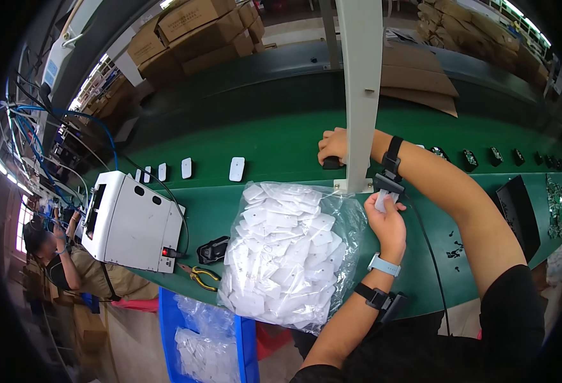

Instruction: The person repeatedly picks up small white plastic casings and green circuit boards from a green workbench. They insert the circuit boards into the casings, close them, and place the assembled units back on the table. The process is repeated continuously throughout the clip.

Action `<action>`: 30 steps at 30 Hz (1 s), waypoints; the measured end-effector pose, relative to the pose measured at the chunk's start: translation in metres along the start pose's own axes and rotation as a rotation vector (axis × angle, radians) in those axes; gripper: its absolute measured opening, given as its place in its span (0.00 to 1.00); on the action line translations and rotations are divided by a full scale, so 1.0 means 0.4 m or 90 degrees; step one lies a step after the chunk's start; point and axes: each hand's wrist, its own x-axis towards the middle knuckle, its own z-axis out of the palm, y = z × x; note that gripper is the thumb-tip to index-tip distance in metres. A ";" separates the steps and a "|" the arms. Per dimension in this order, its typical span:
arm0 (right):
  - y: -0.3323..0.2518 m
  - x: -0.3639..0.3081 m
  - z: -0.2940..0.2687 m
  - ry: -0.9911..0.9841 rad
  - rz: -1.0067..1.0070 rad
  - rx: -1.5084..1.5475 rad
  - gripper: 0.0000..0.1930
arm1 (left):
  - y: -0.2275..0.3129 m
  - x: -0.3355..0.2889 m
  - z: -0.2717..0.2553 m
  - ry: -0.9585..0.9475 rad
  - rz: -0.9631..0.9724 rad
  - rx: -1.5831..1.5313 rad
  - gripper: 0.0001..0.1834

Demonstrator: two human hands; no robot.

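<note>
My left hand (388, 223), at the table's inner edge, is closed around a small white flat plate (381, 202). Reaching across beyond the white post, my right hand (334, 145) curls its fingers over a small black case (331, 163) on the green belt. The post hides part of that hand and wrist. Left of my left hand lies a clear plastic bag (351, 214) filled with many white rectangular plates (281, 249). Several white-topped pieces (237, 169) stand in a row on the belt to the left.
The white post (361, 96) rises between my arms. A white machine (134, 220), pliers (201, 277) and a black device (213, 250) sit left. Below is a blue bin (246, 348). Black cases with circuit boards (470, 159) line the right; a person (70, 255) sits far left.
</note>
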 end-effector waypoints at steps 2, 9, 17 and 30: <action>0.009 -0.007 0.009 0.051 -0.005 0.032 0.21 | 0.007 -0.002 0.005 -0.001 -0.002 0.006 0.08; 0.052 -0.195 -0.034 0.514 0.038 0.353 0.22 | -0.012 0.011 -0.007 -0.016 0.022 0.047 0.09; -0.161 -0.636 0.073 0.708 -0.124 1.276 0.29 | 0.008 -0.012 0.016 -0.139 -0.073 -0.057 0.09; -0.291 -0.677 0.258 0.818 0.239 1.244 0.17 | 0.022 0.000 0.000 -0.296 -0.267 -0.067 0.23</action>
